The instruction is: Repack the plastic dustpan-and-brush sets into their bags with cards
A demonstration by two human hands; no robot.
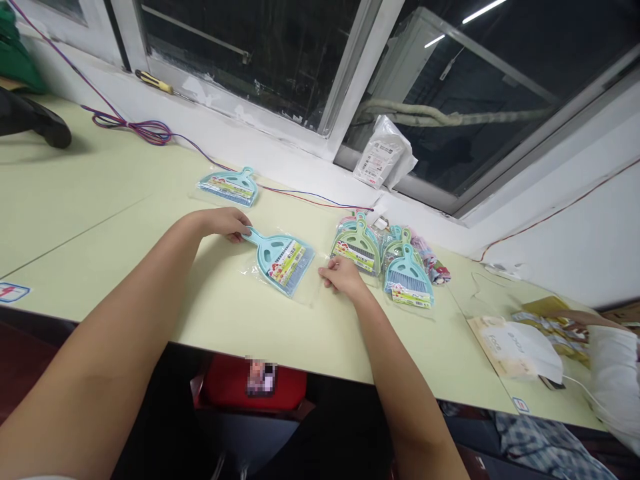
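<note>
A light-blue dustpan and brush set (287, 261) in a clear plastic bag (303, 293) lies on the table before me. My left hand (225, 223) is closed on the end of its handle. At the bag's right edge, the thumb and fingers of my right hand (343, 276) are pinched together on the film. Just beyond that hand are a bagged green dustpan set (358, 250) and a blue one (409, 277), both on piles of similar sets. Another bagged blue set (229, 187) rests further back on the left.
A coiled red-and-blue cable (155, 132) runs along the wall. A screwdriver (159, 83) and a white plastic packet (383, 157) are on the window ledge. To the right, a co-worker's sleeve (613, 373) is beside yellow packages (550, 320) and a paper bag (505, 347).
</note>
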